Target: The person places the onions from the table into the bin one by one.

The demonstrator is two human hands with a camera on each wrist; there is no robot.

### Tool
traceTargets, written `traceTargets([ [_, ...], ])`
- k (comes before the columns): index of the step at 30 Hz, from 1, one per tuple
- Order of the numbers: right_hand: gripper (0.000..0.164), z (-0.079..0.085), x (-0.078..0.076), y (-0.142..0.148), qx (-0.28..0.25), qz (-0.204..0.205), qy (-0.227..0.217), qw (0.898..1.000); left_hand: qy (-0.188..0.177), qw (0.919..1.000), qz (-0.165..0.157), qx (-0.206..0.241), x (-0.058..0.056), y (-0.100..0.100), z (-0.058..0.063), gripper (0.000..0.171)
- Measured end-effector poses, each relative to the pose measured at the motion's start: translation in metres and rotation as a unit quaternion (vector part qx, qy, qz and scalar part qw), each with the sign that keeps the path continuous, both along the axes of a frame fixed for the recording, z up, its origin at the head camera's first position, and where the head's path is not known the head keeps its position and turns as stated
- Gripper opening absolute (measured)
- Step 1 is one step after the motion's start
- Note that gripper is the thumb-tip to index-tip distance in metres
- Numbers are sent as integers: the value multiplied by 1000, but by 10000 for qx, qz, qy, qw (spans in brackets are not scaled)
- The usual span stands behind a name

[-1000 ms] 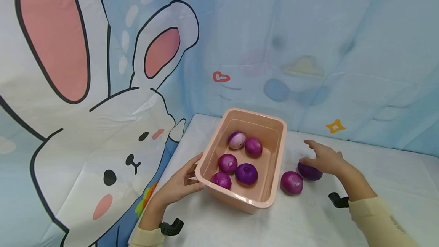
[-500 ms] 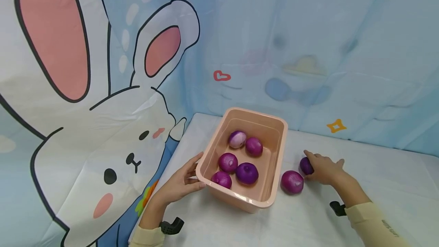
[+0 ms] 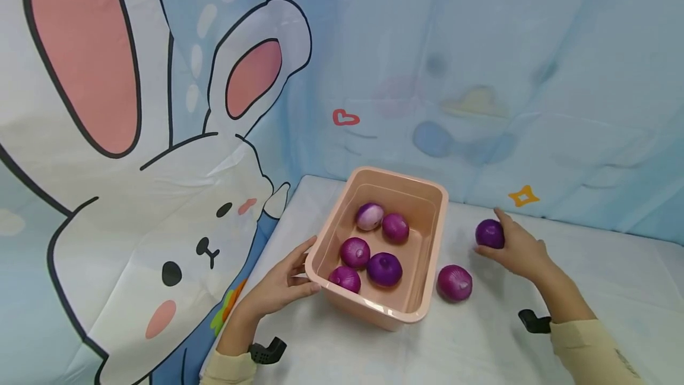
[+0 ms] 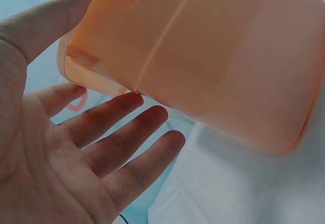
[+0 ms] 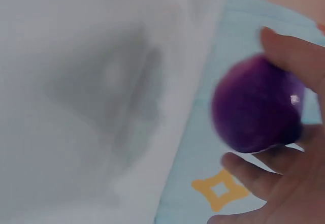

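Observation:
My right hand (image 3: 515, 248) holds a dark purple onion (image 3: 490, 234) between thumb and fingers, raised over the white table. In the right wrist view the onion (image 5: 256, 104) sits against the fingers, slightly blurred. A second purple onion (image 3: 455, 283) lies on the table, nearer the person and right of the peach plastic bin (image 3: 374, 308). Inside the bin are several onions, among them a dark one (image 3: 384, 270) and a paler one (image 3: 369, 217). My left hand (image 3: 285, 284) rests at the bin's left front corner; in the left wrist view its fingers (image 4: 134, 148) are loosely extended beside the wall.
The white table (image 3: 427, 355) runs under the bin and toward the right. Blue fabric (image 3: 534, 76) hangs behind it. At the left, a fabric panel with a printed rabbit (image 3: 176, 218) borders the table edge.
My right hand has come down on the dark onion, taken hold of it and lifted it off the table, away from the second onion. The left hand and bin have stayed in place.

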State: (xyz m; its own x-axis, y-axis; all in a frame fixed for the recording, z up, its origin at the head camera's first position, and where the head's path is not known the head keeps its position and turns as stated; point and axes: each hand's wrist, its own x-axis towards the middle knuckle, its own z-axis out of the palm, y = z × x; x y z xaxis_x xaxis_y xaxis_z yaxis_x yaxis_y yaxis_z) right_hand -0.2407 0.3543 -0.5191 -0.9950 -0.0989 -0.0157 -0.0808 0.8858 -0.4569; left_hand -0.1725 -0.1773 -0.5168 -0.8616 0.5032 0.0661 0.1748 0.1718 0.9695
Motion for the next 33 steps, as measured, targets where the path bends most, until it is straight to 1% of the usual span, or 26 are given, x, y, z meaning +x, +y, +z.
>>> traceTargets([
  [1, 118, 5, 0, 0, -334, -95, 116, 9993, 6, 10000, -1, 7, 0, 0, 0, 90],
  [3, 116, 15, 2, -2, -1019, -285, 311, 9939, 6, 10000, -10, 17, 0, 0, 0, 91],
  [4, 114, 20, 2, -2, -1354, -389, 376, 9893, 7, 10000, -10, 14, -1, 0, 0, 90],
  [7, 107, 33, 4, -4, -2125, -685, 478, 9736, 4, 10000, 3, 1, -1, 0, 0, 91],
  [9, 103, 39, 6, -5, -2630, -840, 446, 9601, -3, 10000, 10, -2, 0, 1, 0, 91],
  [10, 100, 42, 6, -6, -2972, -893, 409, 9498, -3, 10000, 13, -5, 0, 1, 0, 91],
  [11, 98, 45, 7, -7, -3344, -931, 369, 9371, -4, 10000, 13, -4, 0, 1, 0, 91],
  [12, 96, 47, 7, -8, -3774, -936, 322, 9208, -2, 10000, 15, -10, 0, 1, 1, 91],
  [13, 93, 50, 8, -9, -4209, -913, 267, 9021, -1, 10000, 19, -14, 0, 1, 1, 91],
  [14, 92, 53, 9, -10, -4645, -856, 210, 8812, 2, 10000, 21, -21, 0, 1, 1, 91],
  [15, 90, 56, 10, -11, -5073, -756, 160, 8583, 8, 10000, 19, -23, 0, 1, 1, 90],
  [16, 88, 59, 10, -12, -5499, -638, 111, 8327, 15, 10000, 20, -31, 0, 1, 1, 90],
  [17, 86, 62, 11, -13, -5851, -506, 74, 8093, 20, 10000, 20, -41, 0, 1, 1, 90],
  [20, 76, 73, 13, -18, -6714, -42, 35, 7410, 30, 10000, 37, -75, 0, 1, 1, 91],
  [21, 71, 76, 12, -19, -6929, 112, 50, 7209, 29, 10000, 38, -78, 0, 1, 1, 91],
  [23, 63, 83, 11, -24, -7170, 361, 121, 6961, 26, 9999, 50, -96, 1, 2, 1, 91],
  [24, 59, 87, 10, -27, -7257, 472, 146, 6863, 28, 9999, 55, -98, 1, 2, 1, 91],
  [26, 54, 95, 7, -32, -7363, 654, 180, 6733, 34, 9999, 50, -95, 1, 2, 0, 91],
  [27, 53, 99, 6, -34, -7381, 743, 191, 6703, 36, 9999, 49, -92, 1, 2, 0, 91],
  [28, 52, 103, 5, -37, -7376, 801, 209, 6702, 45, 9999, 52, -97, 1, 2, 0, 91],
  [30, 51, 111, 2, -42, -7404, 932, 214, 6653, 61, 9999, 52, -97, 1, 1, 1, 91],
  [31, 50, 115, 1, -45, -7402, 986, 227, 6647, 64, 9999, 49, -93, 1, 1, 1, 91],
  [33, 49, 122, -2, -52, -7469, 1073, 212, 6559, 70, 9999, 43, -84, 1, 1, 1, 91],
])
